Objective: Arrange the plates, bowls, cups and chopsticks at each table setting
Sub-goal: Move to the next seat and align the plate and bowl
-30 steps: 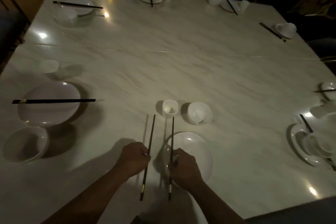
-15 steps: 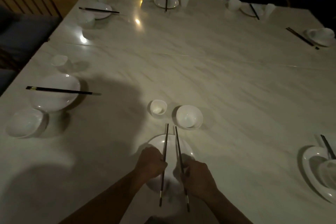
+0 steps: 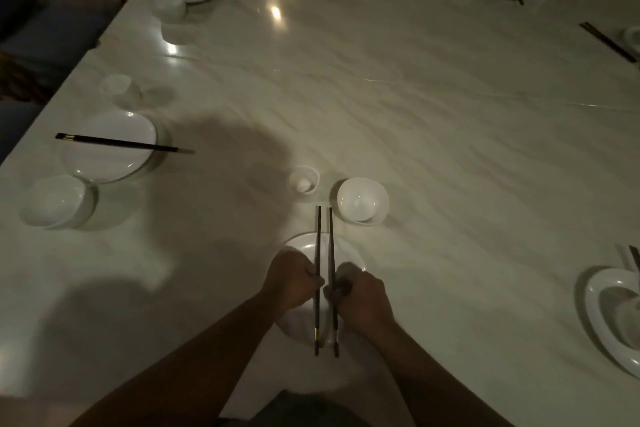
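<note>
Separately, left hand [image 3: 292,279] and right hand [image 3: 363,295] each grip one of the dark, gold-banded chopsticks [image 3: 318,236].

The table [image 3: 450,114] is looking like smooth pale stone with grey streaks, shining where light is hitting it. The plate [image 3: 349,253] and bowl [image 3: 362,199] are looking white, smooth and glossy. The dark chopsticks [image 3: 318,229] are showing a shiny gold band [image 3: 316,334].

text: none legible | labels: none | numbers: none
</note>
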